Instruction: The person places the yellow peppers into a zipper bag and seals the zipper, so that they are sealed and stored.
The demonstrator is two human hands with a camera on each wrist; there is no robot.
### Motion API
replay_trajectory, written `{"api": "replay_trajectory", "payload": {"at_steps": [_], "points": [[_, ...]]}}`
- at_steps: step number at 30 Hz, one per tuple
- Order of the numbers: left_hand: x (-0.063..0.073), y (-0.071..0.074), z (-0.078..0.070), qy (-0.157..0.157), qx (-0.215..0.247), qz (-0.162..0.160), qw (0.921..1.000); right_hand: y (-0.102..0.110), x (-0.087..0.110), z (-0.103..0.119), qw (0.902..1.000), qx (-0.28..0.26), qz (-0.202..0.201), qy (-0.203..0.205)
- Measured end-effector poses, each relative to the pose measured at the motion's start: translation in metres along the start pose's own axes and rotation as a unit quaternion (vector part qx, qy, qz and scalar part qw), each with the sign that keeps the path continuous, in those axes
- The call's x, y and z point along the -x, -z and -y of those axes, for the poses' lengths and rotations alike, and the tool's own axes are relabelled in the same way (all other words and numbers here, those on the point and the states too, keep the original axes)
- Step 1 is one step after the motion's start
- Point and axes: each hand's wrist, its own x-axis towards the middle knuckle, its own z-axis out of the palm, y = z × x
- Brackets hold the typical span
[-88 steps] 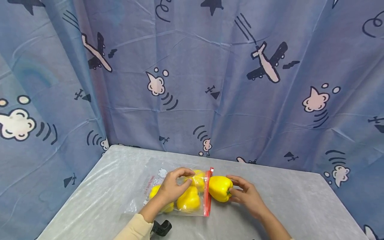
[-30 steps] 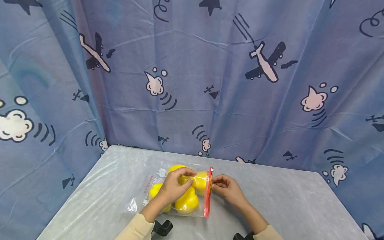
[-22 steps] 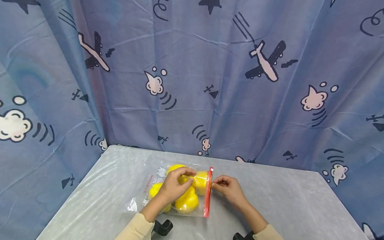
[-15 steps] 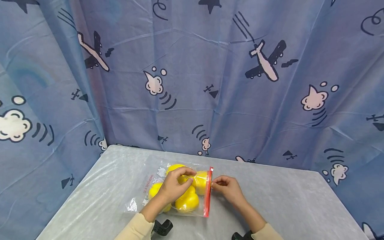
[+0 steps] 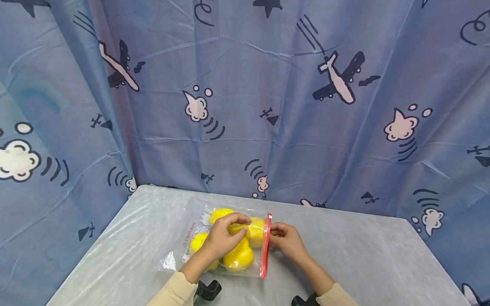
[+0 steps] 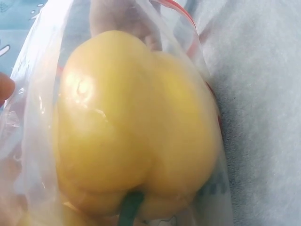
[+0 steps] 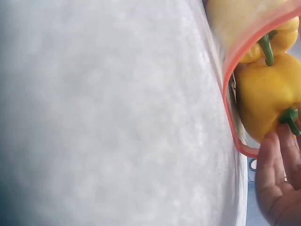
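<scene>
A clear zip bag (image 5: 265,255) with a red top strip lies on its side, its mouth toward the right, with several yellow bell peppers inside. My left hand (image 5: 223,238) holds the bag's upper film, thumb and fingers arched over the peppers. One bell pepper (image 5: 255,233) sits just inside the mouth. At that mouth is my right hand (image 5: 287,240), fingertips partly hidden behind the red strip. In the right wrist view, its extended fingers (image 7: 270,160) touch the bell pepper (image 7: 268,94) beside its green stem. A large bell pepper (image 6: 127,108) fills the left wrist view behind film.
The bag rests on a table with a pale grey cover (image 5: 363,255). Behind and to the sides hangs a blue curtain (image 5: 237,106) printed with planes and clouds. Black wrist mounts (image 5: 208,291) show below both hands.
The right hand has moved left from outside the bag to its mouth, and the bell pepper it held outside is now inside. The left hand has stayed nearly still.
</scene>
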Motion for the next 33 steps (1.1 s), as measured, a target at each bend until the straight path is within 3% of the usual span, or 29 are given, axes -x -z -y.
{"api": "replay_trajectory", "payload": {"at_steps": [7, 13, 22, 33], "points": [[-0.0002, 0.0001, 0.0008, -0.001, -0.003, 0.004, 1.0000, -0.0003, 0.0014, -0.0008, 0.9996, -0.002, 0.029, 0.003], [0.0002, 0.0009, 0.0000, 0.010, -0.006, 0.006, 0.9999, 0.0004, 0.0012, -0.0027, 0.9968, -0.002, 0.079, 0.011], [-0.0002, -0.0006, 0.0000, 0.002, 0.000, -0.002, 1.0000, -0.0024, 0.0039, 0.0010, 0.9906, 0.000, 0.137, 0.009], [0.0003, -0.0006, 0.0004, 0.000, -0.002, -0.009, 1.0000, 0.0026, 0.0054, -0.0002, 0.9909, -0.014, 0.133, 0.013]]}}
